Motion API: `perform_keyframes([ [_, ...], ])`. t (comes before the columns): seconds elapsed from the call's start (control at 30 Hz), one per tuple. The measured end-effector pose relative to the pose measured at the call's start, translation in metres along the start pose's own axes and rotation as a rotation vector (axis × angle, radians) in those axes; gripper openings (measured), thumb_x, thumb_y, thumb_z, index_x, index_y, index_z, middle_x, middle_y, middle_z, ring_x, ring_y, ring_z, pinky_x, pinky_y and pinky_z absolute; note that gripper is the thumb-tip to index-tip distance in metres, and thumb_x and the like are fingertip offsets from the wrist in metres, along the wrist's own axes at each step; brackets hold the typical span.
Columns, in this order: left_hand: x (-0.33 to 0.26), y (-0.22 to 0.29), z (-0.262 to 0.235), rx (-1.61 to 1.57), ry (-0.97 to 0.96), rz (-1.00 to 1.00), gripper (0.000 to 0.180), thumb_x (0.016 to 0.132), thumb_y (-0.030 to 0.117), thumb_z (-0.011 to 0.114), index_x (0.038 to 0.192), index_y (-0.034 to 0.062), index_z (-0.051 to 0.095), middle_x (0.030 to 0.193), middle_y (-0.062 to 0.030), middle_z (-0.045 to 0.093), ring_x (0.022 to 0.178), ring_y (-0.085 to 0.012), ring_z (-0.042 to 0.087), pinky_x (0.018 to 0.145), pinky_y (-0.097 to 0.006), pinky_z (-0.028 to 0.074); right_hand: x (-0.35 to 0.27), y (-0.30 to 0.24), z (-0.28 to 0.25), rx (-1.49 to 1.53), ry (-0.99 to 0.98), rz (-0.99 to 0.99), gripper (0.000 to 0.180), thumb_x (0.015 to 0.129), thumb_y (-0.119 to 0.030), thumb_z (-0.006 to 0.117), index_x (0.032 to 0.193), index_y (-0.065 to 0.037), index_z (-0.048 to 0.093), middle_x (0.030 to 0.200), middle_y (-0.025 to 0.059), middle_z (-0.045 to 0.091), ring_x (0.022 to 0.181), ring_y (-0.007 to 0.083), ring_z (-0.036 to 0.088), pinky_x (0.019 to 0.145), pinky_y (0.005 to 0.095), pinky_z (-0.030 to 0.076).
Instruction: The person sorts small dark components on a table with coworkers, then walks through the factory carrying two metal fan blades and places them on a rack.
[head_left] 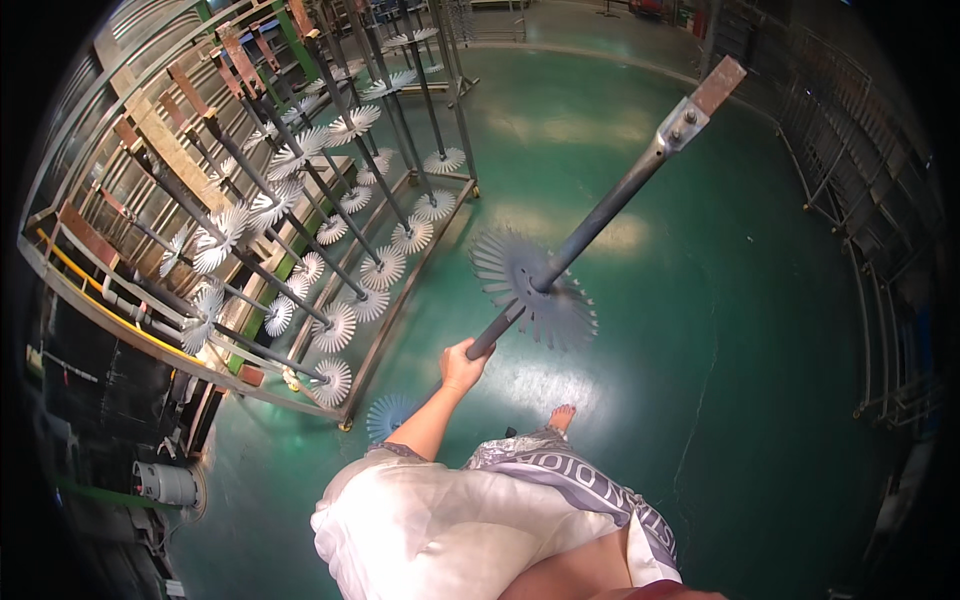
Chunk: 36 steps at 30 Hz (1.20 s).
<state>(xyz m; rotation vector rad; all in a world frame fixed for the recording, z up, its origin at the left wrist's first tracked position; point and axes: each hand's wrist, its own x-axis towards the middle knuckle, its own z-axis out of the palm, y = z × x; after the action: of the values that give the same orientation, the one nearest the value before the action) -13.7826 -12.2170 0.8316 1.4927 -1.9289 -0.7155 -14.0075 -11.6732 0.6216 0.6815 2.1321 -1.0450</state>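
Observation:
My left hand point(463, 367) is closed around a dark grey rod point(607, 215), below its upper disc. The rod slants up to the right, well off to the right of the rack. A grey disc with slit, blade-like edges point(517, 280) sits midway along it. At its upper end a metal bracket point(683, 122) with bolts holds a flat copper-coloured bar point(719, 85). A second, bluish slotted disc point(391, 413) shows beyond my forearm, near the rod's lower end. My right hand is not visible.
On the left stands a wheeled metal rack point(375, 375) with several similar rods and pale slotted discs point(333, 328). Metal frames point(835, 190) line the right side. A grey cylinder point(165, 484) lies at lower left. My bare foot point(563, 416) is on the green floor point(640, 400).

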Motion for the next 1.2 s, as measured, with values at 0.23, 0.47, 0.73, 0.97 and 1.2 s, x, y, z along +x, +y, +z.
perform_keyframes([
  [0.23,0.106,0.063,0.081,-0.100,-0.047,-0.134,0.034,0.070,0.044,0.067,0.072,0.0096,0.065,0.057,-0.0111,0.057,0.054,-0.0272,0.056,0.055,-0.036,0.043,0.069,-0.191,0.035,0.083,-0.007,-0.022,0.041,0.074,-0.035,0.064,0.104,-0.008,0.054,0.085,0.0124,0.059,0.072,0.0266,0.057,0.064,0.0381,0.046],
  [0.47,0.241,0.096,0.141,-0.239,0.248,-0.171,0.033,0.072,0.038,0.069,0.075,0.0052,0.065,0.053,-0.0083,0.052,0.051,-0.0138,0.048,0.054,-0.031,0.041,0.154,-0.338,0.086,0.127,-0.023,0.031,0.040,0.076,-0.035,0.063,0.104,-0.008,0.053,0.082,0.0114,0.058,0.066,0.0267,0.057,0.060,0.0389,0.046],
  [0.73,0.389,0.136,0.178,-0.305,0.585,-0.226,0.035,0.074,0.029,0.070,0.066,-0.0040,0.058,0.052,-0.0017,0.047,0.055,-0.0072,0.040,0.052,-0.029,0.039,0.300,-0.492,0.116,0.177,-0.011,0.182,0.039,0.077,-0.036,0.062,0.104,-0.009,0.052,0.078,0.0103,0.058,0.060,0.0267,0.057,0.054,0.0398,0.046],
  [0.97,0.475,0.147,0.207,-0.337,0.735,-0.361,0.040,0.075,0.031,0.070,0.058,-0.0016,0.054,0.052,0.0023,0.045,0.052,-0.0067,0.039,0.048,-0.027,0.034,0.362,-0.793,0.202,-0.034,-0.134,-0.146,0.023,0.084,-0.033,0.054,0.099,-0.015,0.050,0.074,0.0056,0.056,0.058,0.0196,0.055,0.048,0.0355,0.043],
  [1.2,0.585,0.163,0.260,-0.416,0.753,-0.418,0.038,0.076,0.029,0.069,0.053,0.0038,0.051,0.046,0.0025,0.044,0.041,-0.0065,0.040,0.040,-0.024,0.029,0.381,-1.008,0.385,-0.096,-0.339,-0.554,0.023,0.083,-0.034,0.057,0.093,-0.013,0.054,0.073,0.0036,0.057,0.054,0.0134,0.056,0.042,0.0260,0.040],
])
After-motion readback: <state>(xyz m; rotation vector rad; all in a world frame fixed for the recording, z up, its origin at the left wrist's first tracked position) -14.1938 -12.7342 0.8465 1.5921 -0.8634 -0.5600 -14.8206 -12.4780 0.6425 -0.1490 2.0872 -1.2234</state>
